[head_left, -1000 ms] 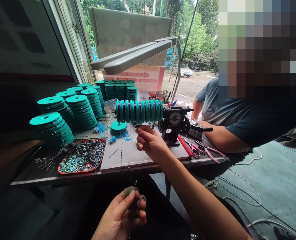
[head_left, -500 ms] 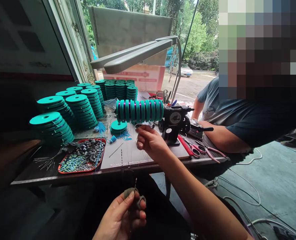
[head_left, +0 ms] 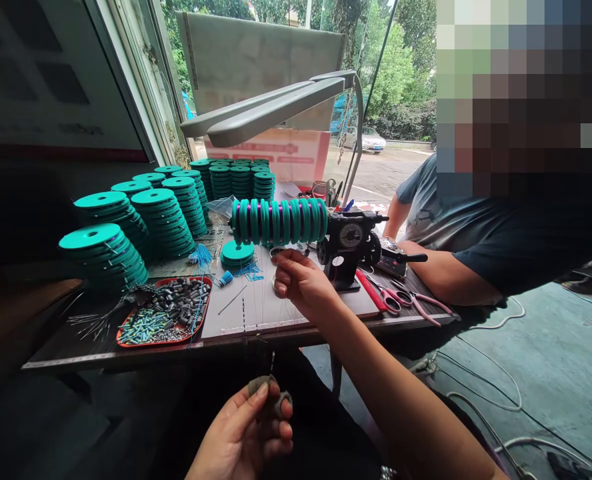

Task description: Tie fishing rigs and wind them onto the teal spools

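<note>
My left hand, low in front of me, is closed with thumb and forefinger pinched together; grey-green wraps cover some fingertips. A thin line with a dark-and-light segment rises from that pinch. Over the table edge, my right hand is also closed in a pinch, just below a row of teal foam spools with purple cores. These sit on the shaft of a black hand-crank winder. Fine strands hang near the right fingertips, but what they grip is too small to make out.
Stacks of teal spools fill the left. A red tray holds small dark and blue-green parts. Scissors and pliers lie right, near another person's arm. A lamp hangs above. Cables cross the floor.
</note>
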Motion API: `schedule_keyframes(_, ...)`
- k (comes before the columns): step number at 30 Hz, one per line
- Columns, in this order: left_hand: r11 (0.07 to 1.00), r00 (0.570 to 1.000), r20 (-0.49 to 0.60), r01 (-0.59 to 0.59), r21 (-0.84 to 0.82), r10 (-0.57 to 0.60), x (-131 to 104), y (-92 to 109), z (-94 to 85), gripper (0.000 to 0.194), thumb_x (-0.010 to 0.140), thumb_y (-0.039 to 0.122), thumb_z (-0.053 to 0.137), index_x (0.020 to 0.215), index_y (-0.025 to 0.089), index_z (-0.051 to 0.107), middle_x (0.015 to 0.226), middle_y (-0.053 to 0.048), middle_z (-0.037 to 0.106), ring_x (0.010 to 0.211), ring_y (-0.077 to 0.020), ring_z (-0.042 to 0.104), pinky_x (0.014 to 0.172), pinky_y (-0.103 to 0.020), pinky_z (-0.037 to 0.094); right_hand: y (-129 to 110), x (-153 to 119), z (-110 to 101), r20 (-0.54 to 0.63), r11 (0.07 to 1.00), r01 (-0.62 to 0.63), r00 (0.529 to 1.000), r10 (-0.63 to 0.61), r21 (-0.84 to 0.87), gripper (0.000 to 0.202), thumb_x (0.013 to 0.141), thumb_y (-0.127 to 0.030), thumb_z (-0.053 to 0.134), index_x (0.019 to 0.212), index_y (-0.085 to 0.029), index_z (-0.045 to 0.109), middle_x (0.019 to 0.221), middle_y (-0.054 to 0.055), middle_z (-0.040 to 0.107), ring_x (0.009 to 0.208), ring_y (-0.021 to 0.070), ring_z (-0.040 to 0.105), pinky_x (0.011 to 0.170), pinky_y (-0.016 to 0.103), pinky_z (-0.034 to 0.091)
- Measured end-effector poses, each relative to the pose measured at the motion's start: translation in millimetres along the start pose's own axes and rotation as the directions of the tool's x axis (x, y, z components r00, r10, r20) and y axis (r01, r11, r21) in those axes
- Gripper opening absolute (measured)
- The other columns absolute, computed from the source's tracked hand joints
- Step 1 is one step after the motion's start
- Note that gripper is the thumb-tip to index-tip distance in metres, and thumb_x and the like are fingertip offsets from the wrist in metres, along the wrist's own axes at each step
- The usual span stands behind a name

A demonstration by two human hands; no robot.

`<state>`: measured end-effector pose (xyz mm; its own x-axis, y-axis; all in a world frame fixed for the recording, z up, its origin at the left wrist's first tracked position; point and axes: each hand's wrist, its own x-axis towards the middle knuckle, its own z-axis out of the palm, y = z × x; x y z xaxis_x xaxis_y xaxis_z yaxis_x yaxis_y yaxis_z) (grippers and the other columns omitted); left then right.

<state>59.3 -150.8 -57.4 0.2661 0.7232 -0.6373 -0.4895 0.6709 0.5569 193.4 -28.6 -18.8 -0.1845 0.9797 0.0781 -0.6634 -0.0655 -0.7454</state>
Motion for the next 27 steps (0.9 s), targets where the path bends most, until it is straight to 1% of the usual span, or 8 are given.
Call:
schedule_keyframes(9,0.999,1.0,-0.015,-0.003,0.038,0.004,3,-3,-2.6,0.026,0.055,0.027,0.078,0.074,0.013,0.066,0.064,-0.008,0.07,0.051,-0.0144,0.061,0.05,-0.023,0.047,-1,0,-1,-0.004,1.0,0.004,1.0,-0.004,0.003,0.018,0.064,-0.024,0.069,0.066,-0.017,0.053,0.042,-0.009,0.037,0.039,0.004,0.036,0.04,0.017,0.031)
schedule_keyframes(13,0.959,0.99,-0.033,-0.123,0.255,0.136,15,-6,-12.4,0.025,0.069,0.035,0.065,0.085,0.015,0.064,0.078,-0.01,0.071,0.066,-0.0207,0.065,0.064,-0.032,0.05,-3,1,-3,-0.031,0.998,-0.004,1.0,0.002,-0.063,0.021,0.062,-0.029,0.07,0.068,-0.017,0.053,0.042,-0.009,0.04,0.04,0.0056,0.044,0.043,0.018,0.035)
schedule_keyframes(14,0.9,0.971,-0.052,-0.196,0.388,0.234,17,-5,-13.8,0.028,0.07,0.036,0.063,0.09,0.016,0.064,0.086,-0.011,0.071,0.072,-0.0239,0.065,0.069,-0.037,0.049,-4,1,-4,-0.046,0.994,-0.005,0.999,0.0,-0.106,0.022,0.061,-0.031,0.07,0.069,-0.017,0.054,0.042,-0.009,0.043,0.041,0.0073,0.048,0.044,0.02,0.038)
schedule_keyframes(16,0.651,0.876,-0.048,-0.319,0.689,0.48,18,2,-11.4,0.032,0.069,0.036,0.062,0.096,0.019,0.064,0.099,-0.012,0.069,0.086,-0.0298,0.063,0.079,-0.044,0.045,-7,2,-6,-0.07,0.98,-0.006,0.998,-0.009,-0.201,0.025,0.06,-0.034,0.07,0.067,-0.017,0.054,0.045,-0.006,0.05,0.048,0.0111,0.055,0.051,0.024,0.043)
schedule_keyframes(18,0.362,0.752,0.057,-0.381,0.851,0.657,18,15,0.0,0.03,0.069,0.034,0.062,0.096,0.021,0.066,0.103,-0.011,0.068,0.095,-0.0327,0.059,0.088,-0.047,0.037,-11,2,-7,-0.07,0.964,0.007,0.997,-0.026,-0.267,0.026,0.058,-0.035,0.071,0.065,-0.016,0.055,0.05,-0.003,0.056,0.055,0.0127,0.058,0.059,0.028,0.046)
schedule_keyframes(19,0.312,0.735,0.147,-0.448,0.838,0.662,19,22,9.1,0.027,0.071,0.033,0.06,0.094,0.021,0.067,0.099,-0.01,0.07,0.095,-0.0314,0.059,0.089,-0.045,0.037,-13,2,-7,-0.063,0.958,0.019,0.997,-0.038,-0.286,0.025,0.058,-0.035,0.071,0.064,-0.015,0.055,0.054,-0.002,0.059,0.058,0.0126,0.058,0.063,0.028,0.046)
schedule_keyframes(23,0.441,0.601,0.228,-0.749,0.494,0.766,34,49,52.2,0.025,0.067,0.025,0.067,0.092,0.02,0.066,0.096,-0.006,0.068,0.096,-0.0237,0.058,0.089,-0.031,0.039,-17,0,-6,-0.048,0.944,0.078,0.994,-0.098,-0.319,0.02,0.059,-0.031,0.07,0.062,-0.015,0.059,0.061,-0.002,0.059,0.062,0.0105,0.055,0.063,0.024,0.041)
schedule_keyframes(27,0.503,0.598,0.234,-0.785,0.361,0.767,55,58,73.8,0.014,0.07,0.027,0.064,0.08,0.018,0.064,0.08,-0.003,0.065,0.078,-0.0179,0.059,0.075,-0.028,0.046,-20,-4,-2,-0.021,0.932,0.1,0.993,-0.114,-0.347,0.015,0.061,-0.026,0.069,0.06,-0.014,0.059,0.056,-0.005,0.052,0.054,0.0068,0.045,0.053,0.02,0.034)
